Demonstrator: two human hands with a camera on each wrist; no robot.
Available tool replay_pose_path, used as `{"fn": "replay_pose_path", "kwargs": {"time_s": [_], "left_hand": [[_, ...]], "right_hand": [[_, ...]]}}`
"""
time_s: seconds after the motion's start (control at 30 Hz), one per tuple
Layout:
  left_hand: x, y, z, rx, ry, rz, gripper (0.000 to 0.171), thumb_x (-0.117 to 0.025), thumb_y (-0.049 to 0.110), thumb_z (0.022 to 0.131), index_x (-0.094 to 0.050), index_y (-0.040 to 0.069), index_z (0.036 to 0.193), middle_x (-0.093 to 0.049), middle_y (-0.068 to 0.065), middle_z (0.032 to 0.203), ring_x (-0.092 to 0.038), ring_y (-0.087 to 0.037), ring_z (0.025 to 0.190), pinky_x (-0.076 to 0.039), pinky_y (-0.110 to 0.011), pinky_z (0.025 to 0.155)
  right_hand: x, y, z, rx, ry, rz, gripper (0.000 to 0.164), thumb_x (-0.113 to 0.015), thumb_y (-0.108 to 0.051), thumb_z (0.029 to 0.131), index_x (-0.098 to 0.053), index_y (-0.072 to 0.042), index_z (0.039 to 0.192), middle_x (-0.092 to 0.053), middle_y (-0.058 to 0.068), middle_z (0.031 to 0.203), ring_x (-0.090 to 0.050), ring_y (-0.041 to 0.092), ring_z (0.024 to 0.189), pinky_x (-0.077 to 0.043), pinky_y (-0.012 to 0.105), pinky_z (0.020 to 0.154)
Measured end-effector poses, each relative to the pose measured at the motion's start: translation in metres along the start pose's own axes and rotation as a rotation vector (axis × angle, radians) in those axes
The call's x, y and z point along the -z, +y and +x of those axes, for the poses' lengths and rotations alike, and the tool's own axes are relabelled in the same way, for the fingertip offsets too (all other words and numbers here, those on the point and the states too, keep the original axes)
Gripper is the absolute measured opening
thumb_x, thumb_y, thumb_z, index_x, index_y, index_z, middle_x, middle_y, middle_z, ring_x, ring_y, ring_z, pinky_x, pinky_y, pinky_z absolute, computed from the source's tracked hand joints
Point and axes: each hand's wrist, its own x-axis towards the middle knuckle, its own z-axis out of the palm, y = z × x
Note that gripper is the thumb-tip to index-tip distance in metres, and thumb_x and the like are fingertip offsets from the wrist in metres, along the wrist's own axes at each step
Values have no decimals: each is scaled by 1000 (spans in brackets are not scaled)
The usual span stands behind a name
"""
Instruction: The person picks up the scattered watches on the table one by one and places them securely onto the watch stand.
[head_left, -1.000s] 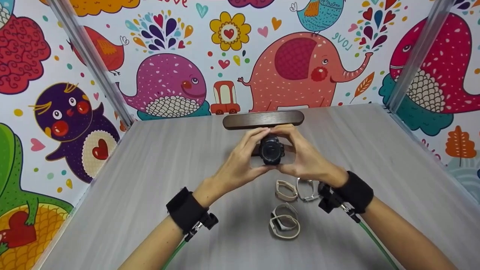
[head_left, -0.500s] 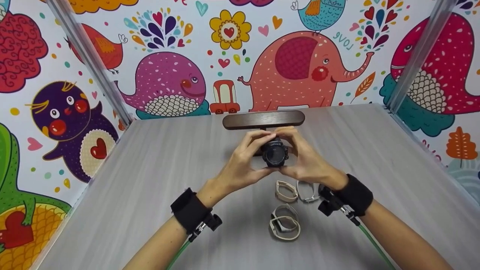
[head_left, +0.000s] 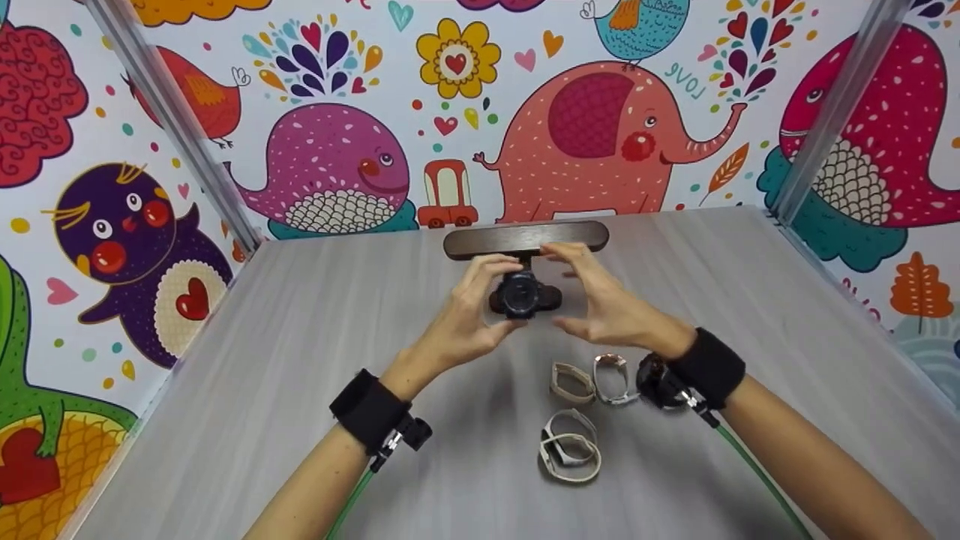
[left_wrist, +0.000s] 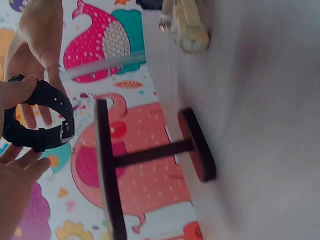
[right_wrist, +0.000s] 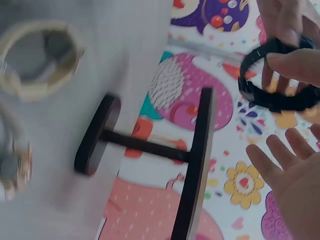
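Note:
My left hand [head_left: 469, 315] pinches a black wristwatch [head_left: 520, 295] between thumb and fingertips, dial facing the head camera. In the left wrist view its black strap [left_wrist: 52, 100] forms a buckled loop. Just to the right, my right hand [head_left: 611, 307] is spread in a wide C, its thumb and fingers apart from the watch in the head view. The right thumb [right_wrist: 295, 65] overlaps the strap in the right wrist view. Behind the watch stands a dark brown wooden T-shaped stand [head_left: 525, 238], its bar bare and its oval base [head_left: 551, 298] partly hidden.
Nearer to me lie a beige watch [head_left: 571, 382], a white-strapped watch with a rose-gold case [head_left: 613, 379], and overlapping pale watches [head_left: 570, 457]. Black wrist bands carry cameras with green cables [head_left: 761, 476]. A printed cartoon wall [head_left: 465, 112] closes off the table's back.
Both hands held the watch before; the right hand has let go and moved slightly right. The left hand has carried the watch a little left, in front of the stand's base.

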Motion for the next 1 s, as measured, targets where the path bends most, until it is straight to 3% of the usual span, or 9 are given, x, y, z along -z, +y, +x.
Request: {"fn": "replay_pose_path", "kwargs": {"time_s": [0.17, 0.3, 0.4, 0.57, 0.8, 1.0], "left_hand": [[18, -30, -3, 139, 25, 1, 65, -80, -7, 73, -52, 1, 131, -53, -20, 135, -53, -30, 130, -42, -44, 116], [33, -52, -5, 248, 25, 14, 66, -79, -11, 71, -53, -1, 131, -55, -19, 133, -53, -32, 129, -42, -45, 116], [43, -65, -7, 335, 10, 38, 64, -81, -5, 74, -52, 0, 132, -55, -18, 132, -53, -32, 128, -42, -47, 115], [63, -84, -5, 468, 26, 63, 64, -83, 2, 77, -51, 3, 133, -54, -17, 131, -52, -33, 127, -40, -53, 114], [76, -106, 9, 581, -27, 103, 63, -78, -2, 79, -48, 4, 134, -53, -18, 136, -49, -34, 133, -35, -52, 118], [72, -107, 24, 624, -78, 64, 64, -79, 2, 80, -47, 5, 136, -53, -17, 138, -48, -32, 135, -33, -52, 120]], "right_hand": [[23, 22, 5, -152, 13, -127, 85, -76, 3, 80, -31, 1, 152, -38, 23, 149, -42, 39, 138, -41, 56, 114], [41, 37, 2, -244, 38, -200, 76, -76, 0, 82, -40, 1, 149, -39, 21, 148, -46, 37, 134, -42, 56, 113], [48, 47, 1, -259, 34, -229, 72, -77, -1, 82, -43, 4, 146, -40, 23, 147, -47, 39, 132, -43, 55, 111], [53, 64, 6, -272, -65, -332, 73, -76, -6, 85, -39, 6, 147, -38, 26, 148, -44, 40, 134, -39, 56, 115], [59, 82, 19, -369, -144, -451, 74, -79, -14, 87, -41, 7, 146, -46, 26, 142, -47, 41, 131, -39, 57, 115], [59, 85, 29, -396, -158, -458, 66, -77, -12, 87, -47, 8, 142, -51, 27, 133, -53, 40, 121, -46, 54, 109]]}}
